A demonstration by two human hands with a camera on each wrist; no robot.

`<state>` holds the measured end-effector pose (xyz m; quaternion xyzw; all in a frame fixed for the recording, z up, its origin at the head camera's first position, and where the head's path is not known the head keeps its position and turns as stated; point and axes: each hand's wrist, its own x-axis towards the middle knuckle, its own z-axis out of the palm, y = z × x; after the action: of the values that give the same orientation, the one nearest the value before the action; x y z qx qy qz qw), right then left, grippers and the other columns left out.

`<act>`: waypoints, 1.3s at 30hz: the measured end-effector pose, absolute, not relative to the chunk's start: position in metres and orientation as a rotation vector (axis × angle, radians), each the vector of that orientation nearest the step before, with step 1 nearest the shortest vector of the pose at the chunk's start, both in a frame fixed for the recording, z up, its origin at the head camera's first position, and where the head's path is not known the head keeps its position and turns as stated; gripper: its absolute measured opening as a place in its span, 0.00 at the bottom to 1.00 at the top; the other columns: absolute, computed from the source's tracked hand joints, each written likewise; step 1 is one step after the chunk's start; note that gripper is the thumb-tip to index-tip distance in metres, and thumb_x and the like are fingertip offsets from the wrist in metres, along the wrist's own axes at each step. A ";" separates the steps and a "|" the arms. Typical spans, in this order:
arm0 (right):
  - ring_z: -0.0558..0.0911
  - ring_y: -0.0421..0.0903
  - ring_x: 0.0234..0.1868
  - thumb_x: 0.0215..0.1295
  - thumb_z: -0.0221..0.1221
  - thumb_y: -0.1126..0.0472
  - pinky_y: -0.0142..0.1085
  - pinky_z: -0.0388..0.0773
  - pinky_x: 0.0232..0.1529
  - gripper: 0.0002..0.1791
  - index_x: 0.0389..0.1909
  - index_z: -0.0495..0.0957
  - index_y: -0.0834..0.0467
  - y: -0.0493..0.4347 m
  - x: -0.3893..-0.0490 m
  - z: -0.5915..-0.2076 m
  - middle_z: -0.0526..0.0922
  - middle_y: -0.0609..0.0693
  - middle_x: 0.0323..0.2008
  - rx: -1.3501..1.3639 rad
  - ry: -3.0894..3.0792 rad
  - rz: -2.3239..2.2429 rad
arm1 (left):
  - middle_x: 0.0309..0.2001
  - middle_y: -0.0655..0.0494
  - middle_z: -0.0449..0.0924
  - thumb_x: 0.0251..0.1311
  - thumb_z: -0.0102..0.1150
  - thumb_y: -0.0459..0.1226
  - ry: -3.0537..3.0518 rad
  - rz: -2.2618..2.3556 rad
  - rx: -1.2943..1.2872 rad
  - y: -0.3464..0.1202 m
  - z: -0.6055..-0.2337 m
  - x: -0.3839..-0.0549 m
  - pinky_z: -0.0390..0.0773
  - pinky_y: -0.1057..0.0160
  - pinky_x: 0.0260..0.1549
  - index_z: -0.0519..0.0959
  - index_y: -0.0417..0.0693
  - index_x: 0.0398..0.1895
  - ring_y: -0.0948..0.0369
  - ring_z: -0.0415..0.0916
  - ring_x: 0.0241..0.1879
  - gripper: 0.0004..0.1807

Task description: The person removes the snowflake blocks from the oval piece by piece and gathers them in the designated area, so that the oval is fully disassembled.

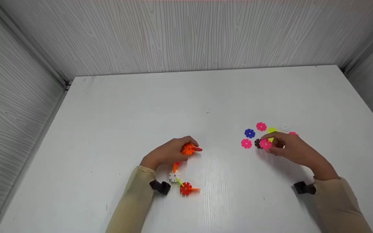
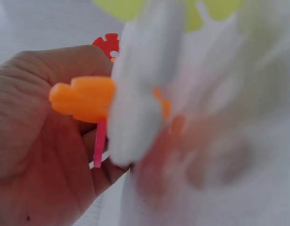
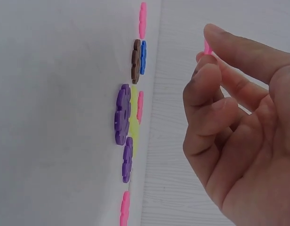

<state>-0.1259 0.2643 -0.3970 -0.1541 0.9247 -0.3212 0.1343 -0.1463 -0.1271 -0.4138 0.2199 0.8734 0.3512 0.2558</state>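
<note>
My left hand point(image 1: 170, 151) grips one end of a chain of interlocking plastic snowflake discs, around an orange disc point(image 1: 189, 149) with a red one slotted into it. The chain runs down beside the wrist through a white disc point(image 1: 174, 176) to a red disc point(image 1: 185, 189). A blurred white disc point(image 2: 140, 113) fills the middle of the left wrist view. Between thumb and fingertips my right hand point(image 1: 293, 149) pinches a pink snowflake disc point(image 1: 265, 144), raised off the table and seen edge-on in the right wrist view.
Loose discs lie near the right hand: blue point(image 1: 249, 133), pink point(image 1: 261, 126), another pink point(image 1: 246, 143), brown point(image 1: 257, 143), yellow point(image 1: 271, 130) and white point(image 1: 284, 127). Purple discs point(image 3: 122, 115) show in the right wrist view. Wood-grain panels point(image 1: 186, 35) border the white table point(image 1: 141, 106).
</note>
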 end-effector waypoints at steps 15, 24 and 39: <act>0.72 0.46 0.36 0.62 0.62 0.59 0.31 0.72 0.30 0.19 0.55 0.77 0.54 0.263 -0.127 -0.401 0.75 0.49 0.33 -0.400 2.563 -0.823 | 0.36 0.56 0.76 0.58 0.60 0.36 2.425 1.019 0.584 -0.127 -0.414 -0.150 0.70 0.64 0.35 0.73 0.54 0.49 0.60 0.67 0.34 0.16; 0.72 0.46 0.36 0.62 0.63 0.57 0.31 0.72 0.28 0.19 0.55 0.77 0.51 0.254 -0.124 -0.404 0.73 0.49 0.32 -0.414 2.539 -0.780 | 0.33 0.56 0.74 0.59 0.60 0.36 2.396 1.043 0.573 -0.126 -0.415 -0.149 0.69 0.64 0.34 0.75 0.58 0.51 0.60 0.68 0.33 0.17; 0.74 0.47 0.43 0.64 0.60 0.62 0.33 0.77 0.37 0.20 0.57 0.76 0.51 0.243 -0.124 -0.408 0.77 0.49 0.37 -0.476 2.559 -0.751 | 0.32 0.57 0.71 0.60 0.59 0.36 2.388 1.042 0.585 -0.126 -0.415 -0.149 0.69 0.64 0.34 0.75 0.58 0.53 0.60 0.67 0.33 0.17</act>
<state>-0.1241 0.2434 -0.4078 -0.1714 0.9226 -0.2709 0.2144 -0.1488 -0.1262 -0.4148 0.2130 0.8695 0.3794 0.2337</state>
